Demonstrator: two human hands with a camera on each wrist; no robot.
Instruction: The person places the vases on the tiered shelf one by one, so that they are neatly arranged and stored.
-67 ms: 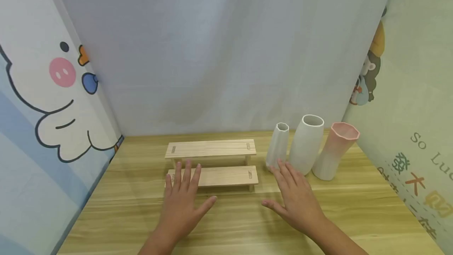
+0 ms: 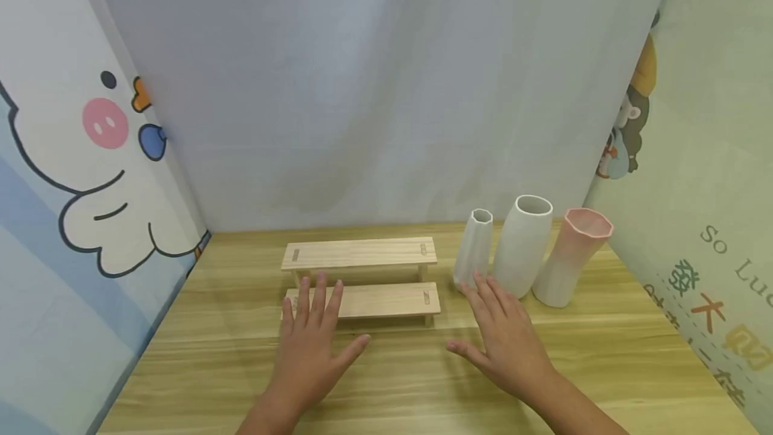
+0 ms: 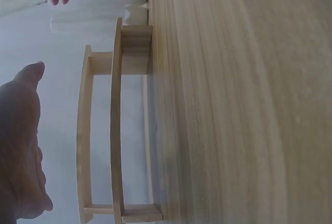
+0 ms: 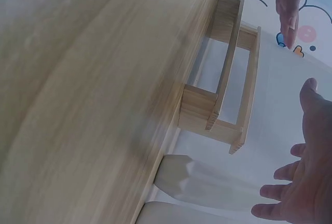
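Observation:
My left hand (image 2: 311,348) is held over the table with fingers spread, overlapping the front left of a two-tier wooden stand (image 2: 374,301) in the head view. The left wrist view shows that hand (image 3: 21,146) raised above the tabletop, apart from the stand (image 3: 116,120). My right hand (image 2: 507,341), its fingers also spread, hovers in front of a slim white vase (image 2: 474,247), and its fingertips overlap the vase's base. Beside that vase stand a wider white vase (image 2: 524,247) and a pink-to-white vase (image 2: 572,257), all upright. Neither hand holds anything.
The wood-grain table (image 2: 386,381) runs back to a pale curtain (image 2: 374,86). A panel with a cartoon bird (image 2: 102,173) borders the left side. A pale green printed panel (image 2: 694,220) borders the right, close by the pink vase.

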